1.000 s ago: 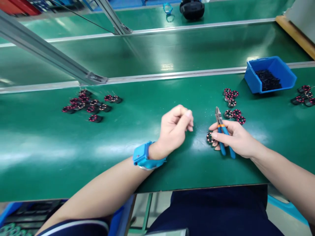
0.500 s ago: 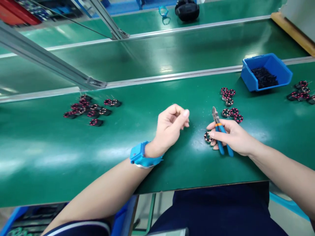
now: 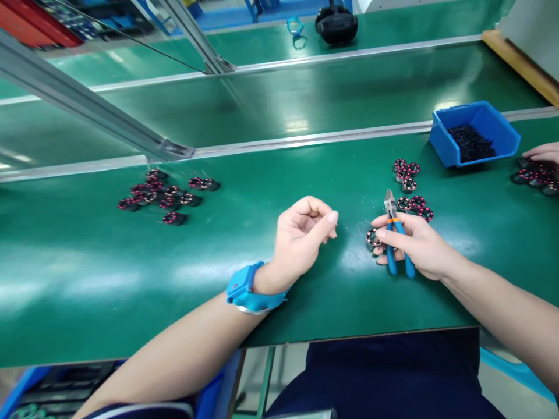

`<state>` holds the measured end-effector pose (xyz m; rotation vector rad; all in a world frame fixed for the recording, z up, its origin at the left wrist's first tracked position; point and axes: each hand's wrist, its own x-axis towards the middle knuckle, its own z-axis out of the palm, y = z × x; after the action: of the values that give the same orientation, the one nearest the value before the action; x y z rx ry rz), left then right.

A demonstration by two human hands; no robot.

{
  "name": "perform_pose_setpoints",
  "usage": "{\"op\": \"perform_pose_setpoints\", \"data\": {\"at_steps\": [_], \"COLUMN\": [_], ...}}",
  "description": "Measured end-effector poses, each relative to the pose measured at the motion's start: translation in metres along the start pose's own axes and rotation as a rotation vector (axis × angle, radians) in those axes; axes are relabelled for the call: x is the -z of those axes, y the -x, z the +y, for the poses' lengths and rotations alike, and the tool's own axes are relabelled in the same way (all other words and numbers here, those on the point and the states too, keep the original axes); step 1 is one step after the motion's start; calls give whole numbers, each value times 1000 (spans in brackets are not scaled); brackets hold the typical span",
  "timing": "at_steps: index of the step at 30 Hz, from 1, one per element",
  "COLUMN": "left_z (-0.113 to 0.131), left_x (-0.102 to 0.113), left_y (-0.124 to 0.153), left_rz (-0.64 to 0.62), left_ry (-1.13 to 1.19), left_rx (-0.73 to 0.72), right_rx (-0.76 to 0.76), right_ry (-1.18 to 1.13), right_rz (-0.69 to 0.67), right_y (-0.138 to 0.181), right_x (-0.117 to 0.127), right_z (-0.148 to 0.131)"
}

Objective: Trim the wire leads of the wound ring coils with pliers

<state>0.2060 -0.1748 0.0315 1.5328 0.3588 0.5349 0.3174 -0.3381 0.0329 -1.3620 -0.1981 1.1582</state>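
My right hand point(image 3: 425, 247) holds a pair of blue-handled diagonal cutters point(image 3: 390, 205), jaws pointing away from me. The same thumb and fingers also grip a small ring-shaped motor stator point(image 3: 372, 238) with copper windings. To the left, my left hand point(image 3: 303, 235) hovers over the green table with fingers curled and thumb pressed to the index finger. Whether anything tiny sits in that pinch I cannot make out. Just beyond my right hand lie several wound stators point(image 3: 409, 185) in pink and copper.
A blue bin point(image 3: 445, 142) of small black pieces stands at the back right. Another person's hand point(image 3: 545, 152) touches a stator pile point(image 3: 535, 176) at the right edge. More stators point(image 3: 157, 195) lie to the left. A metal rail point(image 3: 305, 139) crosses behind.
Another person's hand has come in at the right edge, over the stators there. My hands keep nearly the same pose; the view has shifted slightly.
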Motion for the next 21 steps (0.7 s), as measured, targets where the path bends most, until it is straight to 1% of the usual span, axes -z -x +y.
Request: {"op": "perform_pose_setpoints", "data": {"at_steps": [2, 4, 5, 8, 13, 17, 19, 21], "left_z": [-1, -2, -2, -3, -7, -11, -13, -13], "left_x": [0, -4, -8, -17, -21, -26, -31, -33], "left_y": [0, 3, 4, 7, 8, 10, 11, 11], "left_rz": [-126, -277, -334, -408, -412, -313, -252, -217], "left_ry": [-11, -54, -75, -81, 30, 27, 15, 24], "left_rx": [43, 95, 112, 138, 180, 177, 178, 184], "right_rx": [-5, -5, -1, 16, 23, 50, 53, 39], "right_ry": [-12, -24, -31, -47, -64, -47, -37, -29], "right_rz": [15, 21, 19, -2, -4, 28, 30, 20], "right_y": [0, 0, 0, 0, -1, -3, -3, -2], "right_x": [-1, -2, -2, -2, -1, -4, -5, -6], "right_z": [0, 0, 0, 0, 1, 2, 3, 3]}}
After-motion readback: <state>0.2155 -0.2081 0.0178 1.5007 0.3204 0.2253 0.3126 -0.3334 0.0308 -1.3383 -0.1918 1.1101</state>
